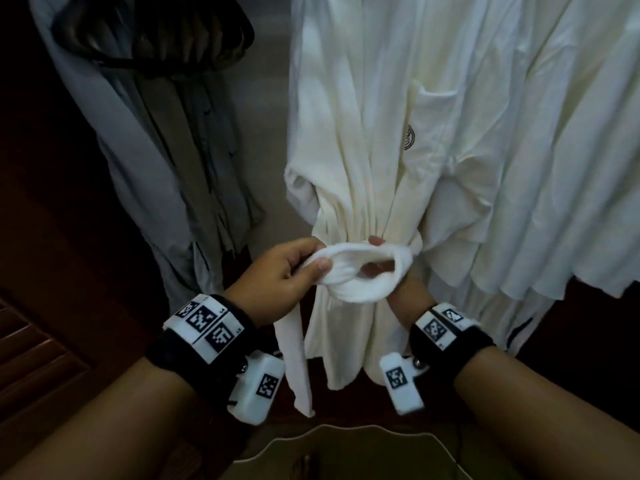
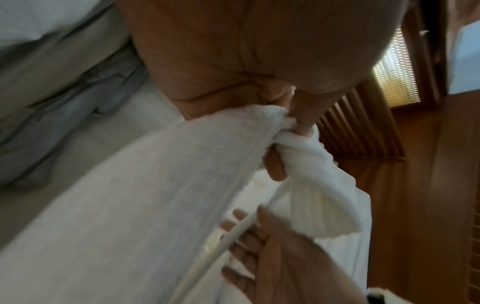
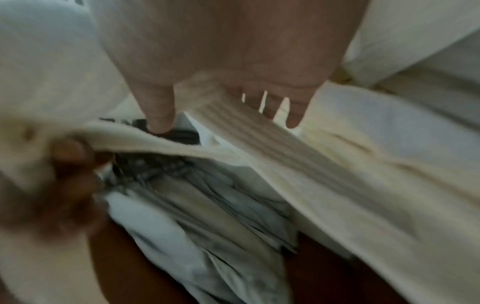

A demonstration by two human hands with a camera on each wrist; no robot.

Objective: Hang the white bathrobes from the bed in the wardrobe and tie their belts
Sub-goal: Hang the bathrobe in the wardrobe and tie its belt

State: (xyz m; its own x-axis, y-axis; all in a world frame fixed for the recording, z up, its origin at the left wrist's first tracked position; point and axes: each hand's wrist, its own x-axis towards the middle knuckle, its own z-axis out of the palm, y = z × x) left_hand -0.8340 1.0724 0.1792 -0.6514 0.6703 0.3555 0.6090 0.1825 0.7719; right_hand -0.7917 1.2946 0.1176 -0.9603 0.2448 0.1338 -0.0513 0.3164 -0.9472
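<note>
A white bathrobe (image 1: 360, 133) hangs in the wardrobe, and a second white bathrobe (image 1: 540, 161) hangs close on its right. The belt (image 1: 356, 275) is wrapped round the first robe's waist and forms a loose loop in front. My left hand (image 1: 294, 268) pinches the loop's left end between thumb and finger; the left wrist view shows that pinch on the bunched belt (image 2: 298, 148). My right hand (image 1: 379, 261) reaches through the loop, mostly hidden behind it. In the right wrist view its fingers (image 3: 293, 115) lie fairly straight under the ribbed belt (image 3: 259, 144). One belt tail (image 1: 294, 362) hangs down.
Grey garments (image 1: 162, 161) hang left of the robes under a dark hanger (image 1: 156, 32). A louvred wooden door (image 1: 31, 344) stands at the lower left. The wardrobe's dark wooden base (image 1: 571, 368) lies below the robes' hems.
</note>
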